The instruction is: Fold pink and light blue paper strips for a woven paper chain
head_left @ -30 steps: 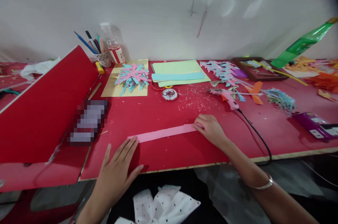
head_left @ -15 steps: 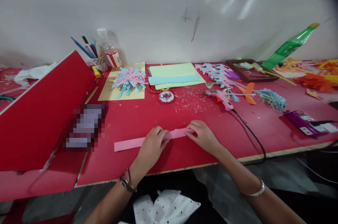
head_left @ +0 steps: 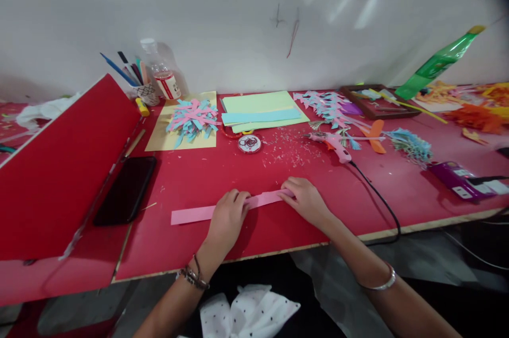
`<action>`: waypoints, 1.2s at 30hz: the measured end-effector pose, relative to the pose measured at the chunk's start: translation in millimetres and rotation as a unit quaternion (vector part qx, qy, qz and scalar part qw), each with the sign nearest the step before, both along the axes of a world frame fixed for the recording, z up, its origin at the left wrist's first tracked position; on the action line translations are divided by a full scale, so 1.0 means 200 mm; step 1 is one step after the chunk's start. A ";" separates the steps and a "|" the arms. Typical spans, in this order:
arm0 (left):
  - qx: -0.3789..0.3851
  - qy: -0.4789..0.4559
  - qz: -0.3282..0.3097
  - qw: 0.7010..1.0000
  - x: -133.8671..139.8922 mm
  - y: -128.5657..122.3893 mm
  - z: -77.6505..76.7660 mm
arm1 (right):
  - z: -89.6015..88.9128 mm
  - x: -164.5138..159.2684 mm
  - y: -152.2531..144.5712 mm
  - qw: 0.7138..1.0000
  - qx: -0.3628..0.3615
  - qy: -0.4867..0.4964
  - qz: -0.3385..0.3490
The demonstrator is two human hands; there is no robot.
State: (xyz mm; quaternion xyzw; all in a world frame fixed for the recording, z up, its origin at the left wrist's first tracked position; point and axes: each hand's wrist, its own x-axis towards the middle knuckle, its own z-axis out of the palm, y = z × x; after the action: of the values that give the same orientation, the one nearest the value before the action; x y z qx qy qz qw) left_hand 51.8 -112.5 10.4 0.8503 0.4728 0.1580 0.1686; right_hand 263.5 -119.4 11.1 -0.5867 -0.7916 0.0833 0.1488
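A long pink paper strip (head_left: 193, 215) lies across the red table near its front edge. Around the strip's middle, my left hand (head_left: 229, 216) has its fingers closed on the paper. At the strip's right end, my right hand (head_left: 304, 199) pinches it between thumb and fingers. A short stretch of pink paper shows between the two hands, and the rest of the strip sticks out to the left. The fingers cover the right tip. Beyond my right hand lies a pink glue gun (head_left: 338, 148), its black cord running to the table's front edge.
A black phone (head_left: 126, 190) lies beside a leaning red board (head_left: 71, 179) on the left. Farther back are fringed paper pieces (head_left: 193, 119), stacked paper sheets (head_left: 270, 102), a wooden tray (head_left: 377, 110), a tilted green bottle (head_left: 441, 65) and a purple power box (head_left: 455, 181).
The phone's screen has gone from lit to dark. Both hands keep their hold on the pink strip with hardly any movement. The view has shifted slightly.
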 end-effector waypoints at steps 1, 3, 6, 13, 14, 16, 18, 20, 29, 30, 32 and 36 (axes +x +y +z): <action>0.003 0.003 0.000 1.000 0.00 0.00 0.00 | 0.00 0.00 0.00 1.000 0.002 -0.004 -0.003; 0.008 0.007 0.000 1.000 0.00 0.00 -0.01 | -0.01 0.00 0.00 1.000 0.005 -0.013 -0.004; 0.014 0.019 -0.001 1.000 0.00 0.00 -0.01 | -0.01 0.00 0.01 1.000 0.002 -0.018 0.006; 0.023 0.063 -0.020 0.998 -0.03 0.01 0.02 | -0.03 0.06 0.03 1.000 -0.006 0.017 0.007; 0.019 0.062 -0.033 0.997 -0.04 0.01 0.02 | -0.03 0.07 0.03 1.000 -0.006 0.021 -0.002; 0.016 0.058 -0.054 0.997 -0.05 0.01 0.03 | -0.04 0.10 0.03 1.000 -0.005 0.019 -0.016; 0.018 0.053 -0.069 0.996 -0.07 0.01 0.03 | -0.04 0.11 0.02 1.000 -0.003 0.009 -0.019; 0.025 0.055 -0.080 0.995 -0.08 0.01 0.02 | -0.03 0.11 0.02 1.000 0.001 0.002 -0.026; 0.038 0.119 -0.249 0.960 -0.18 0.00 0.06 | -0.02 0.10 0.01 0.998 0.014 -0.055 -0.017; 0.035 0.125 -0.253 0.959 -0.19 -0.01 0.07 | -0.02 0.10 0.01 0.998 0.015 -0.062 -0.014; 0.025 0.137 -0.260 0.956 -0.21 -0.02 0.09 | -0.01 0.10 0.02 0.997 0.017 -0.074 -0.009; 0.002 0.149 -0.269 0.951 -0.22 -0.02 0.10 | 0.02 0.06 -0.01 0.990 0.045 -0.135 -0.018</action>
State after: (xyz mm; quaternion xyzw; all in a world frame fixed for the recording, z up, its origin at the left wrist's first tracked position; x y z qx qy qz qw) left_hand 8.0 -116.2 30.0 0.9603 0.2456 -0.0210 0.1306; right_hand 276.4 -120.7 15.2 -0.5998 -0.7965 -0.0350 0.0684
